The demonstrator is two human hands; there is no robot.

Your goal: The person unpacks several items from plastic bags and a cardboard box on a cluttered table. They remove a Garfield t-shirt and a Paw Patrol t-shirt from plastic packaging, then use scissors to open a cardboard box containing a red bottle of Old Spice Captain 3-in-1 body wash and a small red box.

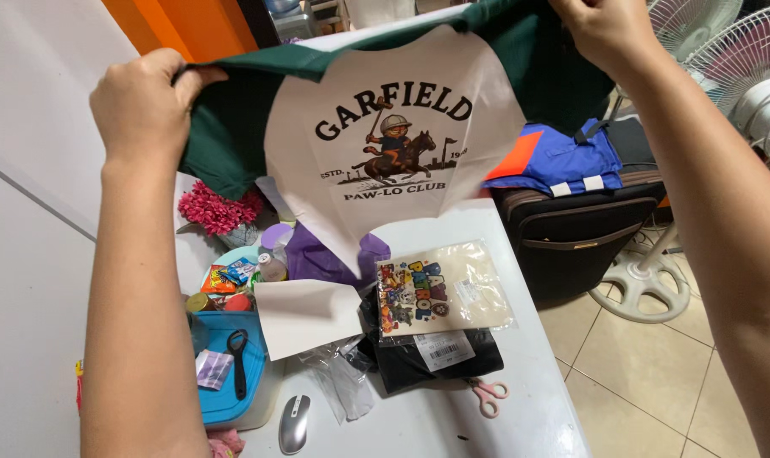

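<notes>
I hold up a dark green garment (224,140) with both hands above a white table (419,424). My left hand (139,106) grips its left edge, my right hand (610,30) grips its top right. A white sheet with a printed cartoon rider design (393,140) lies against the garment's front. Below on the table sit a folded black garment in a clear bag (436,360) with a colourful printed transfer sheet (440,288) on top.
Pink-handled scissors (488,396), a grey mouse (294,422), a blue tray (224,373) with a black tool, snack packets, a purple cloth (317,259) and pink flowers (217,209) crowd the table. A black suitcase (571,237) with blue clothing and white fans (724,51) stand right.
</notes>
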